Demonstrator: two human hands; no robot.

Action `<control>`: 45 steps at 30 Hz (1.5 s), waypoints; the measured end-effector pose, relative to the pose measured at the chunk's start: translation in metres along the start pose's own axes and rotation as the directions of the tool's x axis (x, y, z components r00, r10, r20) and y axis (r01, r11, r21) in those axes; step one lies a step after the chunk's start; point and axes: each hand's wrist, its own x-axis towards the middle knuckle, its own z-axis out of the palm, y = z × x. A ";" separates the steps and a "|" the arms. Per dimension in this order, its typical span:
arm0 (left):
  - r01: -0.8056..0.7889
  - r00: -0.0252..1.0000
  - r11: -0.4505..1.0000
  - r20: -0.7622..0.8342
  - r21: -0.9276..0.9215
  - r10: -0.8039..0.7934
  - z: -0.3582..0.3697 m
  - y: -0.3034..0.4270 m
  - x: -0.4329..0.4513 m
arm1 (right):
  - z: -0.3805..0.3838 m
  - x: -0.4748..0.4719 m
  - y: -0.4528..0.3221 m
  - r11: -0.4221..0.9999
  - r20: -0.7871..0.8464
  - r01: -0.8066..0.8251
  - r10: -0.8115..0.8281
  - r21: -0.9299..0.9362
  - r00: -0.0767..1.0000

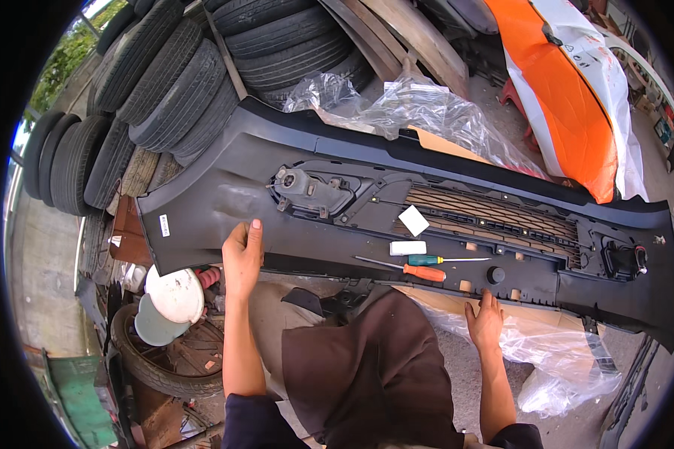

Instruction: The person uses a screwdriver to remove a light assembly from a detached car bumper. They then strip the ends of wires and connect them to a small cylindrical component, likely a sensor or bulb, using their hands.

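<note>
A black plastic car bumper cover point(326, 238) lies inner side up across the view, with a mesh grille point(494, 216) and a fog lamp point(309, 188) fitted in it. My left hand point(243, 252) is at its near edge on the left, thumb up; whether its curled fingers grip anything is hidden. My right hand point(486, 322) rests its fingertips at the near edge, just below a round black cap point(496, 274). An orange-handled screwdriver point(424, 273), a green-handled screwdriver point(424, 260), a small white box point(408, 248) and a white square piece point(413, 220) lie on the bumper cover.
Stacked tyres point(180, 95) stand behind at the left. Clear plastic wrap point(421, 106) lies beyond the bumper cover, with more wrap point(561, 359) and cardboard under its near right side. A wheel point(168, 359) and a white lid point(174, 294) are at the lower left. An orange-and-white wrapped panel point(561, 95) stands at the upper right.
</note>
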 end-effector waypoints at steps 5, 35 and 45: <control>-0.263 0.964 0.751 0.201 0.605 0.175 -0.047 -0.019 -0.098 | 0.013 0.031 0.007 0.995 0.123 0.070 -0.061 -0.068 0.991; -0.256 0.514 0.423 0.493 0.869 -0.702 -0.086 -0.049 -0.075 | -0.077 -0.014 -0.287 0.978 0.433 0.102 -0.173 0.183 0.885; -0.862 0.116 0.239 0.633 0.447 -0.765 -0.043 0.117 -0.140 | -0.292 -0.370 -0.129 -0.119 0.583 -0.766 0.724 0.631 0.368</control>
